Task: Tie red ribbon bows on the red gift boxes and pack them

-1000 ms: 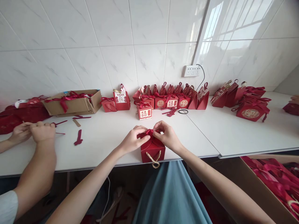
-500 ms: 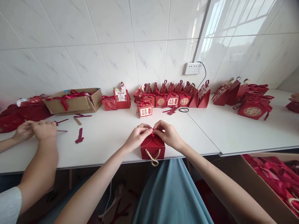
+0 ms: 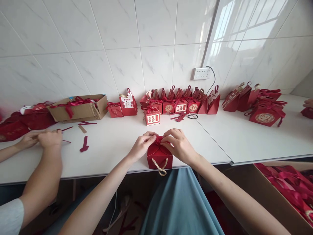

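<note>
A red gift box [image 3: 156,160] stands at the table's front edge, its curved top flaps folded together. From its near side hangs a twisted gold cord handle [image 3: 158,168], dangling past the edge. A red ribbon [image 3: 158,140] is bunched on top of the box. My left hand [image 3: 143,146] pinches the ribbon from the left between thumb and fingers. On the other side, my right hand [image 3: 178,145] has bent fingers closed at the ribbon, with the upper fingers lifted off. The exact grip is partly covered by the fingers.
Several finished red boxes [image 3: 181,106] line the wall, with more boxes [image 3: 265,112] at right. A cardboard box [image 3: 73,112] of ribbons and loose ribbon pieces [image 3: 84,143] lie left, beside a co-worker's hands [image 3: 49,138]. A carton of ribboned red things [image 3: 288,186] stands below right.
My hands have drawn slightly apart over the box top. The right hand's fingers have spread and shifted right, showing more of the ribbon. The box stays in place.
</note>
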Available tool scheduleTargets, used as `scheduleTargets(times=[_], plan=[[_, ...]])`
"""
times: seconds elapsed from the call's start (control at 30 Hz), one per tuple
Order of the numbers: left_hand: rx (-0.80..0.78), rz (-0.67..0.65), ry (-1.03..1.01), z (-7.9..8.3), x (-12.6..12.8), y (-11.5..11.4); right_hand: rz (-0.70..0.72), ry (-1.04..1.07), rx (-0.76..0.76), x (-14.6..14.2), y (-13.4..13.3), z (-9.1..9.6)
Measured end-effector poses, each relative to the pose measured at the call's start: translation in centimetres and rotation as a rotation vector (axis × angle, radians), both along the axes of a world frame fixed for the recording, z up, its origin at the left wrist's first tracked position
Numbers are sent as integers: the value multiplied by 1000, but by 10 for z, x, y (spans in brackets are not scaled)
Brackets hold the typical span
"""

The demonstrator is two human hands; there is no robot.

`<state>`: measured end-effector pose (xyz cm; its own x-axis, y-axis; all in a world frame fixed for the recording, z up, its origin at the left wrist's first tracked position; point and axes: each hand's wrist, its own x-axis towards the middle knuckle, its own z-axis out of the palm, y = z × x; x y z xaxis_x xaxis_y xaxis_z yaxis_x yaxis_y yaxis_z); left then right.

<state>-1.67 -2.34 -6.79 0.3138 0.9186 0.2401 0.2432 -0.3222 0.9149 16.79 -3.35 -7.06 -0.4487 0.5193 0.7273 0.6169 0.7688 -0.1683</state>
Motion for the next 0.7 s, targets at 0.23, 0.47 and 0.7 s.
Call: scheduleTargets(times=[0.23,0.47,0.7], plan=[[253,145,242,4,-17,-5,-23,-86,128,18,1,2],[493,304,366,-3,-18,-31,2,-257,230,32,-11,1],[514,307,431,-9,-7,-47,31,-264,242,36,-13,0]])
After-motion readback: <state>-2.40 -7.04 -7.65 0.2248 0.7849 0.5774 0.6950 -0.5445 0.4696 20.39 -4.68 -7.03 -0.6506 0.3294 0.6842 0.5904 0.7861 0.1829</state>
